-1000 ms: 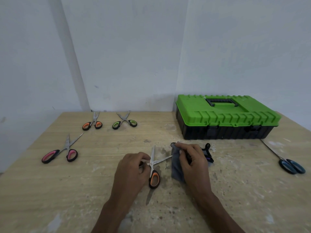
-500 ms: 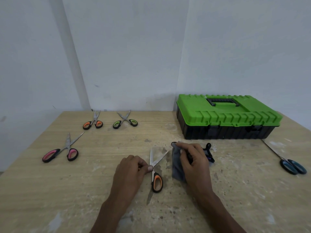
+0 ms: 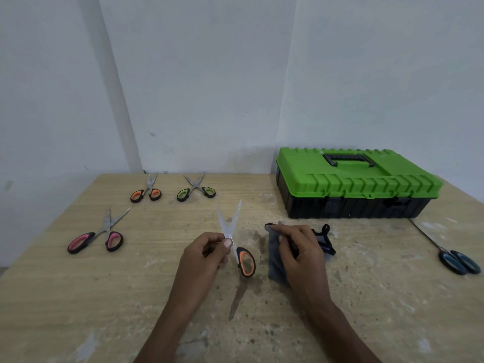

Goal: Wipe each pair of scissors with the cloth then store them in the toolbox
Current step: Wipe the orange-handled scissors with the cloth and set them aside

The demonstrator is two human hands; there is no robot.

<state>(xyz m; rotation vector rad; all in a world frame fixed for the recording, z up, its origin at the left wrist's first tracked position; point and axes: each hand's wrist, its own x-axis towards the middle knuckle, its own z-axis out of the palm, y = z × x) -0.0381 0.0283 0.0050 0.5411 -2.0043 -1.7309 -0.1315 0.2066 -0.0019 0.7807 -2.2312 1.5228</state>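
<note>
The wiping step is in hand. In the near middle, the left hand (image 3: pixel 207 255) pinches a pair of steel scissors with black-and-orange handles (image 3: pixel 237 244) near the pivot. The thumb is on top, the scissors are held above the pale wooden table (image 3: pixel 78 297), and the blades are spread in a V pointing away. Just to the right, the right hand (image 3: pixel 298 255) has its fingers curled round a crumpled grey cloth (image 3: pixel 275 268). Cloth and blades are apart.

Next, I'd judge, the cloth must be brought onto the blades and drawn along them, with fingers kept off the open edges. The green-lidded black plastic toolbox (image 3: pixel 358 184) sits far right with its lid down, so it needs opening before anything goes in.

A small black object with a purple streak (image 3: pixel 326 243) lies just beyond the right hand; I cannot tell what it is. Four more pairs wait:
- pink-handled scissors (image 3: pixel 97 237) at left
- smaller orange-handled scissors (image 3: pixel 146 192) and green-handled scissors (image 3: pixel 196 191) far left
- blue-handled scissors (image 3: pixel 455 258) at the right edge
</note>
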